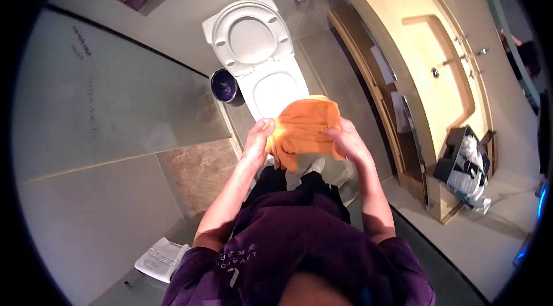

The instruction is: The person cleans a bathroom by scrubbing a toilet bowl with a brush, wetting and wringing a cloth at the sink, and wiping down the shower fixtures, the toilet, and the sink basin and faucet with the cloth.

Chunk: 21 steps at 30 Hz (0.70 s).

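Stretched between my two hands is an orange cloth (308, 127), its lower left part hanging in loose folds. My left hand (258, 140) grips the cloth's left side, thumb on top. On the right side, my right hand (349, 140) pinches the cloth with the thumb over its front. Just beyond the cloth stands a white toilet (245, 84), its seat and lid raised. The cloth covers the near edge of the bowl from view. Whether the cloth touches the toilet, I cannot tell.
A small bin (225, 86) with a dark liner stands left of the toilet. Along the right runs a counter with a basin (426, 47), holding a black box (464, 159) of supplies. A glass panel (127, 99) is at left. A white folded mat (161, 259) lies lower left.
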Each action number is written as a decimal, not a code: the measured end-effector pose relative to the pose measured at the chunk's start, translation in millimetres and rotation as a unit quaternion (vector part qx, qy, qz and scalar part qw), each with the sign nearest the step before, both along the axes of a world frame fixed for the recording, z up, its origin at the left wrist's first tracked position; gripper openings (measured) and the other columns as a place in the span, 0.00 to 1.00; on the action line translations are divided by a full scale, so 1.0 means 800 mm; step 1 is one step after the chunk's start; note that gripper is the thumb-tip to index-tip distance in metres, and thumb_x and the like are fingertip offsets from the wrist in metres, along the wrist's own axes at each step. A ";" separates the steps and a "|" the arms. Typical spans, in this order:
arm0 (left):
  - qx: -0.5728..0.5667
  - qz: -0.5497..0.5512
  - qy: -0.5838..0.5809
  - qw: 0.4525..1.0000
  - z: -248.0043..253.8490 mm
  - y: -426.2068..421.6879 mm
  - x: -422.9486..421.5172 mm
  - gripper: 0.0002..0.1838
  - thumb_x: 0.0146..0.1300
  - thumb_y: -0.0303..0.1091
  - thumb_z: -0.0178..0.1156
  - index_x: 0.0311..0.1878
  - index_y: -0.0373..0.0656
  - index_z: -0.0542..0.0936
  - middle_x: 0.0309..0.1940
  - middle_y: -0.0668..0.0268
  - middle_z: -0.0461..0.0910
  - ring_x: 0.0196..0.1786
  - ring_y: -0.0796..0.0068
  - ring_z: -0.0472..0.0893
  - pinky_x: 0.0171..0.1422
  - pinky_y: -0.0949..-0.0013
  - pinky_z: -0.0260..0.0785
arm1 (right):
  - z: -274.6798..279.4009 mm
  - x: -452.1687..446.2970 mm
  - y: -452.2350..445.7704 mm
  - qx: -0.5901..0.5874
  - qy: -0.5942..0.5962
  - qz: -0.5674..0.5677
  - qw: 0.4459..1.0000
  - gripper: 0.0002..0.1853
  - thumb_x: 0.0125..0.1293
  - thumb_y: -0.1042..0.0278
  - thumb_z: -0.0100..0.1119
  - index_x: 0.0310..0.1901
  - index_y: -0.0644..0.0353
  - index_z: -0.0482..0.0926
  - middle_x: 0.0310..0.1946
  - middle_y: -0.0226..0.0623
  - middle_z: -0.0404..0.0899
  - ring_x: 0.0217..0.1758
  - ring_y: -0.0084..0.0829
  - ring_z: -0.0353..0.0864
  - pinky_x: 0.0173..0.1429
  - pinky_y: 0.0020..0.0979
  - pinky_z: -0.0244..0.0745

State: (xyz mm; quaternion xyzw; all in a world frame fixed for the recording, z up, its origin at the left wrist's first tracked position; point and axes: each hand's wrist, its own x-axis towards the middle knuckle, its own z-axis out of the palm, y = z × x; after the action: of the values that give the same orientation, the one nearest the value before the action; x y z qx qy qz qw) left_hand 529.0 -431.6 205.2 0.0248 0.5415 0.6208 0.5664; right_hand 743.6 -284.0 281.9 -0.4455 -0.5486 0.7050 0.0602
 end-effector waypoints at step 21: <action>0.188 -0.121 0.076 0.972 0.086 0.140 -0.124 0.13 0.78 0.37 0.57 0.57 0.40 0.77 0.48 0.71 0.78 0.51 0.83 0.76 0.58 0.75 0.70 | -0.080 -0.101 0.041 -0.233 0.378 -0.233 0.865 0.34 0.66 0.63 0.63 0.71 0.65 0.64 0.65 0.42 0.74 0.68 0.40 0.75 0.72 0.39 0.70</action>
State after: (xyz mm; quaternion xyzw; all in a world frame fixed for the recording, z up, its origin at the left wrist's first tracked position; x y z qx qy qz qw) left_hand 430.0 -319.5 274.1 0.2436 0.4493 0.6349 0.5794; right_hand 662.8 -250.9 217.6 -0.2610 -0.1837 0.8922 0.3195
